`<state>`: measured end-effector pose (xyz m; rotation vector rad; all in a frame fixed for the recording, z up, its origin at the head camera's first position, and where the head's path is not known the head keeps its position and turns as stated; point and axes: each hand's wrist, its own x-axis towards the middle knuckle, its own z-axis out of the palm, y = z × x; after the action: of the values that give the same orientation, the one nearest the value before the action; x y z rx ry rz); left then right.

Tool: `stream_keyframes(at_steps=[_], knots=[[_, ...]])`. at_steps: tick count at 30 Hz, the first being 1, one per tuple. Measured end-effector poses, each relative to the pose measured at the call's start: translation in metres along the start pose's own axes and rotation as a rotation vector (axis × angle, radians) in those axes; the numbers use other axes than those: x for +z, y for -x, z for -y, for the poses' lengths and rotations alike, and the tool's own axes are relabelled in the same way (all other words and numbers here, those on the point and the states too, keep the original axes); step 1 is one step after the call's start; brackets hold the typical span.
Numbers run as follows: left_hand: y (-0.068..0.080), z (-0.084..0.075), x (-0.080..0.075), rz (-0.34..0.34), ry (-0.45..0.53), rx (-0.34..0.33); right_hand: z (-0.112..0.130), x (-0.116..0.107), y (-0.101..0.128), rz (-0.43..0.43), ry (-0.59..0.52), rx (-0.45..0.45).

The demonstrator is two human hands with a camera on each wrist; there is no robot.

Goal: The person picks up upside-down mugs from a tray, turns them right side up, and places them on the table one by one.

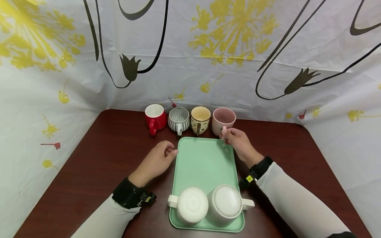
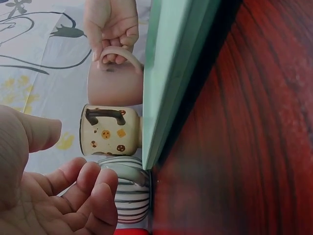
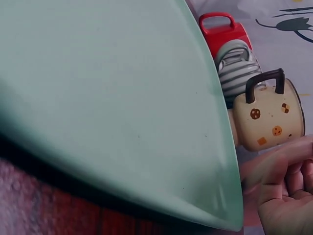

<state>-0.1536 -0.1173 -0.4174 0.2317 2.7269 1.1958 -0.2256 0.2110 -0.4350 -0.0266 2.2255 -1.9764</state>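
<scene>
The right hand [image 1: 240, 142] pinches the handle of an upright pink mug [image 1: 224, 119] at the right end of a row. Beside it in the row stand a cream mug with brown spots [image 1: 200, 120], a grey-striped cup [image 1: 179, 119] and a red mug [image 1: 155, 117]. To the left of the green tray [image 1: 205, 162], the left hand [image 1: 156, 161] hovers near its edge with fingers loosely bent, holding nothing. Two white mugs, one at left [image 1: 192, 205] and one at right [image 1: 227, 201], rest upside down on the tray's near end, handles pointing outward.
A dark reddish-brown table [image 1: 119, 145] carries everything. Behind it and along the sides hangs a white cloth [image 1: 166, 43] with yellow and dark flower prints. The tray's far edge lies just in front of the row of mugs.
</scene>
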Motion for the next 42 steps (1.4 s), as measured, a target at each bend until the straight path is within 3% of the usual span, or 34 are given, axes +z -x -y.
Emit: stream_keyframes(at_steps=[12,19,24,29,35,38,42], knots=[[-0.002,0.001,0.002,-0.014,-0.03,-0.004,0.008,-0.014,0.013,0.042,0.195,-0.002],[-0.002,0.0,0.002,-0.021,-0.038,0.0,0.018,-0.03,0.05,0.044,0.333,-0.035],[-0.002,-0.001,0.002,-0.022,-0.041,0.001,0.021,-0.037,0.084,0.108,0.367,-0.088],[-0.002,0.0,0.001,-0.044,-0.076,0.026,0.019,-0.044,0.113,0.257,0.357,-0.18],[-0.001,0.003,0.001,-0.085,-0.204,0.066,0.016,-0.055,0.141,0.537,0.282,-0.243],[0.0,0.004,0.002,-0.091,-0.244,0.073,0.011,-0.06,0.149,0.671,0.21,-0.259],[0.0,0.004,0.0,-0.093,-0.242,0.074,0.002,-0.063,0.151,0.782,0.157,-0.306]])
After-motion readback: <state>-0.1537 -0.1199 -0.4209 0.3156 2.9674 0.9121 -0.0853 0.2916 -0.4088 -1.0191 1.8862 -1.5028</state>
